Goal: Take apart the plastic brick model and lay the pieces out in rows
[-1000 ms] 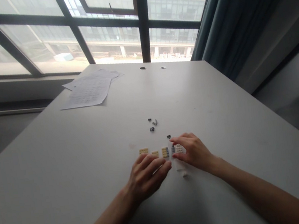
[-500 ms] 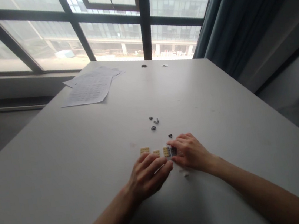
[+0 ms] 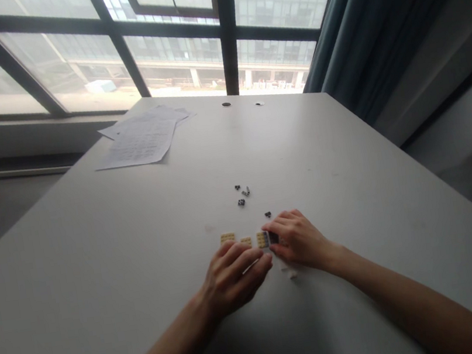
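On the white table, small studded toy building bricks lie in a row before me. A tan brick plate [image 3: 227, 237] is at the left, a smaller tan plate [image 3: 246, 241] beside it, and a tan-and-grey brick piece [image 3: 262, 240] farther right. My right hand [image 3: 297, 237] has thumb and fingertips closed around a dark brick piece [image 3: 273, 237] right beside the tan-and-grey one; the palm side is hidden. My left hand [image 3: 237, 274] hovers or rests just in front of the tan plates, fingers loosely stretched, covering their near edges. Nothing shows in it.
Several small dark pieces [image 3: 241, 202] lie beyond the row, with a single dark piece [image 3: 267, 214] nearer my right fingers. Small white pieces [image 3: 292, 274] sit below my right wrist. Printed papers [image 3: 137, 141] lie at the far left, before the window.
My right thumb and fingertips have shifted very slightly on the dark piece, which seems tilted a little. My left hand stays almost where it was.
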The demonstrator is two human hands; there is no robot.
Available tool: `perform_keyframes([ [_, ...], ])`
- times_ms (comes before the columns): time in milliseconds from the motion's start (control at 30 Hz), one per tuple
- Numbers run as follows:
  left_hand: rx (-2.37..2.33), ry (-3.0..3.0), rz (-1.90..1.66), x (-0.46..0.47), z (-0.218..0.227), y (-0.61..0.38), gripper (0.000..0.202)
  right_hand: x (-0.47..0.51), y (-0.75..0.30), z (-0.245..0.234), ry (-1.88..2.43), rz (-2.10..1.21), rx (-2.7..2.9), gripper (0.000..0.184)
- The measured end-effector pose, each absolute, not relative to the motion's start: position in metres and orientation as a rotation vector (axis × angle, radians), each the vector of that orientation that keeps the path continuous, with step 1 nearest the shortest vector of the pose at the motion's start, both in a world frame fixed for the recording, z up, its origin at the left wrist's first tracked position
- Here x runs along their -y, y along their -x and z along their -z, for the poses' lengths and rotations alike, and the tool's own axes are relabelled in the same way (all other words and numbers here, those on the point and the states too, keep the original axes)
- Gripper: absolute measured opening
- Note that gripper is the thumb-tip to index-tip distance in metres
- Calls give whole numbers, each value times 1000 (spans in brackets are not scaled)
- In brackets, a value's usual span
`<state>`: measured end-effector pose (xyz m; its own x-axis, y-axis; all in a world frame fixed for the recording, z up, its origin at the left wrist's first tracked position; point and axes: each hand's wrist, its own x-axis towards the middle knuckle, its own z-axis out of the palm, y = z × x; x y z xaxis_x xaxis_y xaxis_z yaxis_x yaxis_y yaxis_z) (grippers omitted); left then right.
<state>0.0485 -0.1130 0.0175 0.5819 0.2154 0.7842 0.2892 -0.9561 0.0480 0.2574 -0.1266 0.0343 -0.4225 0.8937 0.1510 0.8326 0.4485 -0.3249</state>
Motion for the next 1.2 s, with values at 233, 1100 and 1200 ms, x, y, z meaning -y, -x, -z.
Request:
perform_keyframes([
  [233, 448, 2717, 1317, 112, -16, -48, 21, 129, -261, -33, 1470, -292, 2372, 37],
  [1100, 1819, 2808, 732, 15, -15, -65, 31, 89, -273, -25, 1774, -266, 2009, 14],
  [1200, 1844, 2759, 702, 11, -16, -75, 26, 83, -266, -26, 1812, -265, 2032, 15],
])
